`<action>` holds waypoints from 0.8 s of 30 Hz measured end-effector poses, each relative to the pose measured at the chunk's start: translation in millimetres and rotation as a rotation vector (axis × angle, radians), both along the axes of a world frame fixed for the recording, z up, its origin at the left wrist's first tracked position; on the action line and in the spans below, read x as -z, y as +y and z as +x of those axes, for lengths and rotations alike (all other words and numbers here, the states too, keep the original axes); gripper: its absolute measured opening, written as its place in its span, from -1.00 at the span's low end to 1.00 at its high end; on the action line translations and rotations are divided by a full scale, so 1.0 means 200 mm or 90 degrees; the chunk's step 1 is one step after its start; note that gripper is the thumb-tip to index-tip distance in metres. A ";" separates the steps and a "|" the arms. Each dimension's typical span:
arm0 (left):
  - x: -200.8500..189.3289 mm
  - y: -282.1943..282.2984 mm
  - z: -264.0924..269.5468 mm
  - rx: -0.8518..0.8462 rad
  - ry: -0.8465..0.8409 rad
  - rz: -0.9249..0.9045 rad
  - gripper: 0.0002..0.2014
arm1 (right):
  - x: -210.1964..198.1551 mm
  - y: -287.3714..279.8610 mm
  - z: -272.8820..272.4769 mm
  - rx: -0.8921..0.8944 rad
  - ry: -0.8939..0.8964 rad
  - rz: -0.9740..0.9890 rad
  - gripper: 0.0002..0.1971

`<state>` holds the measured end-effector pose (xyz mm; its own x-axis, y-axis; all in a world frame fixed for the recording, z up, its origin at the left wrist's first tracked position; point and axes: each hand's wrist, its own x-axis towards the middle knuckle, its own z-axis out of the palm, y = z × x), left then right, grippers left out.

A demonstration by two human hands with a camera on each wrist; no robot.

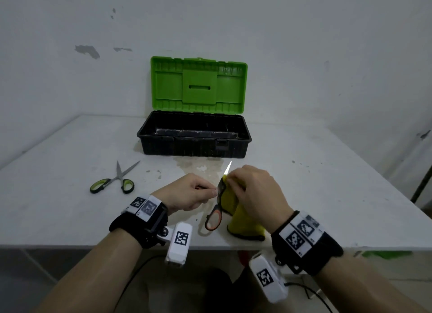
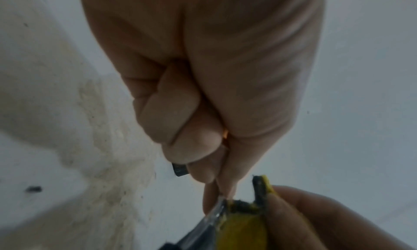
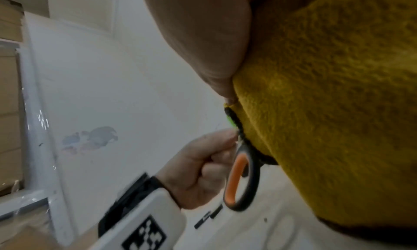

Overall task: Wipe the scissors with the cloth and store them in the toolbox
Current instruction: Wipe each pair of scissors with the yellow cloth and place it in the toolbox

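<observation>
My left hand (image 1: pixel 211 191) pinches the orange-and-black scissors (image 1: pixel 214 219) near the pivot, above the table's front edge. The handle loop (image 3: pixel 240 180) hangs toward me and the blade tip (image 1: pixel 228 167) points toward the toolbox. My right hand (image 1: pixel 236 179) grips the yellow cloth (image 1: pixel 240 221) and holds it folded over the blade; the cloth (image 3: pixel 327 111) hangs under that hand. A second pair of scissors (image 1: pixel 117 180), green-handled and partly open, lies on the table to the left. The toolbox (image 1: pixel 194 146) stands behind, black base open, green lid (image 1: pixel 198 86) upright.
The white table (image 1: pixel 327 184) carries a dried stain (image 1: pixel 198 167) in front of the toolbox. A wall stands close behind the toolbox. Cables hang below the table's near edge (image 1: pixel 70 247).
</observation>
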<state>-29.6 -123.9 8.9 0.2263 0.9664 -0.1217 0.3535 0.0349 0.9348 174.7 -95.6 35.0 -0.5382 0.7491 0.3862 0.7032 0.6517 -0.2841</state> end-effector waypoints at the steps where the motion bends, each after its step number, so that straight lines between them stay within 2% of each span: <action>1: 0.00 0.00 0.00 0.006 -0.002 0.000 -0.76 | 0.02 -0.03 -0.01 -0.018 -0.027 -0.010 -0.78; 5: -0.02 0.00 0.04 0.028 0.063 0.033 -0.82 | 0.04 0.00 -0.03 0.012 -0.043 0.000 -0.78; 9: 0.00 -0.01 0.05 0.048 0.097 0.033 -0.80 | 0.00 0.13 0.00 0.109 0.024 -0.003 -0.81; 12: 0.02 -0.01 0.03 0.006 0.073 0.031 -0.77 | -0.05 0.22 0.05 0.156 0.097 -0.037 -0.85; 15: 0.02 -0.01 0.00 -0.079 0.005 0.018 -0.80 | -0.08 0.18 0.10 0.100 0.135 -0.003 -0.89; 19: 0.02 0.01 0.01 -0.118 -0.057 -0.008 -0.83 | -0.03 0.04 0.06 -0.049 0.003 -0.008 -0.83; 24: 0.01 0.01 0.08 -0.103 -0.083 -0.039 -0.80 | 0.03 0.03 -0.01 -0.058 -0.073 0.011 -0.78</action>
<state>-13.2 -121.5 6.3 0.0860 0.9831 -0.1617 0.2148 0.1402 0.9665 172.8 -89.2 29.2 -0.6451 0.6889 0.3306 0.6680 0.7185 -0.1939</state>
